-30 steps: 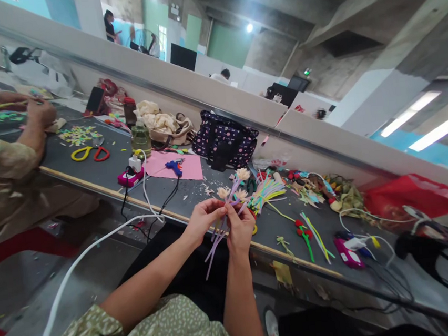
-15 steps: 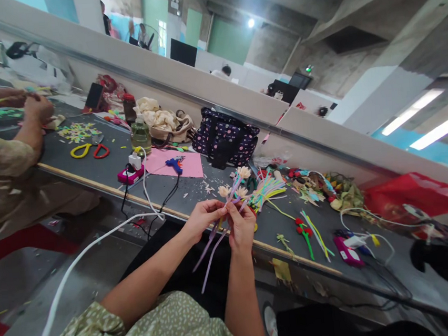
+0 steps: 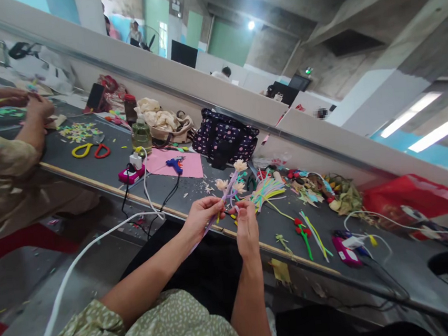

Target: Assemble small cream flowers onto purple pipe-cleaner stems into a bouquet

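My left hand (image 3: 202,217) pinches a small bunch of lilac stems topped with cream paper flowers (image 3: 231,180), held up over the near edge of the dark worktable (image 3: 162,189). Just to the right, my right hand (image 3: 248,228) is closed with its fingertips at the same stems. Both hands hover above my lap in front of the table's edge. A fan of pastel pipe cleaners (image 3: 268,190) lies on the table right behind the flowers.
A blue glue gun (image 3: 175,165) rests on pink paper (image 3: 174,165); a dotted dark bag (image 3: 225,139) stands behind. Red-flower stems (image 3: 305,233), a pink power strip (image 3: 347,251) and a red bag (image 3: 413,197) lie right. A co-worker's hands (image 3: 34,107) work at left near yellow and red scissors (image 3: 87,150).
The flower bunch has been lifted and turned more upright; its long trailing stems, which hung down over my lap, are now gathered up behind my left hand. My right hand shifted slightly right.
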Tool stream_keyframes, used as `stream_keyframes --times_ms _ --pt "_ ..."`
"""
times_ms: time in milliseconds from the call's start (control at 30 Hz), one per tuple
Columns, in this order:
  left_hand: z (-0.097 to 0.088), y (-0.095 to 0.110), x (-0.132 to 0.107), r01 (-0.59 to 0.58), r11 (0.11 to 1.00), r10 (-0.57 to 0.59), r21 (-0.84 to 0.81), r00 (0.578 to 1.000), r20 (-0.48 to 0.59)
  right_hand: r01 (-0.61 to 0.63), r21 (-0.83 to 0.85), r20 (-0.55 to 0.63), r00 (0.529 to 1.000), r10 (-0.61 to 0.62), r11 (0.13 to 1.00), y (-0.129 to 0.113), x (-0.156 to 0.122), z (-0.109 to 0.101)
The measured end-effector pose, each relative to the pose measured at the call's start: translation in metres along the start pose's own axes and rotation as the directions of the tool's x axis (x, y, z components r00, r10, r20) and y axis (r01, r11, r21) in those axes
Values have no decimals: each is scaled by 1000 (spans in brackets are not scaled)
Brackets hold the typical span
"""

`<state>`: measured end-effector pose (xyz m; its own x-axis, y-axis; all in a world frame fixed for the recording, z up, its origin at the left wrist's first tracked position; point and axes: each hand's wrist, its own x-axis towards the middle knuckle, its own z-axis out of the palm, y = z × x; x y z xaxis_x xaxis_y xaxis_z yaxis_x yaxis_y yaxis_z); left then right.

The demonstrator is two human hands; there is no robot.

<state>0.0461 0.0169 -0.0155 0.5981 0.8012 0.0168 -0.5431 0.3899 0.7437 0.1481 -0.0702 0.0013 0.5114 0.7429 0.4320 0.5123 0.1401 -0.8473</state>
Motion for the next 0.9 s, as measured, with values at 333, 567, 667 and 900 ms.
stream_keyframes --times_ms 333,567,667,900 --pt "4 -4 -2 -66 998 66 -23 998 7 113 -19 -1 994 -113 993 -3 6 0" --pt "6 -6 -4 -89 996 89 -29 996 10 82 53 -22 996 -81 995 -3 8 5" --pt "6 -8 -5 -101 994 102 -30 995 15 16 127 -52 999 -10 992 -2 10 9" --pt "6 -9 -6 -110 994 110 5 994 -6 -27 179 -98 994 46 983 0 14 18"
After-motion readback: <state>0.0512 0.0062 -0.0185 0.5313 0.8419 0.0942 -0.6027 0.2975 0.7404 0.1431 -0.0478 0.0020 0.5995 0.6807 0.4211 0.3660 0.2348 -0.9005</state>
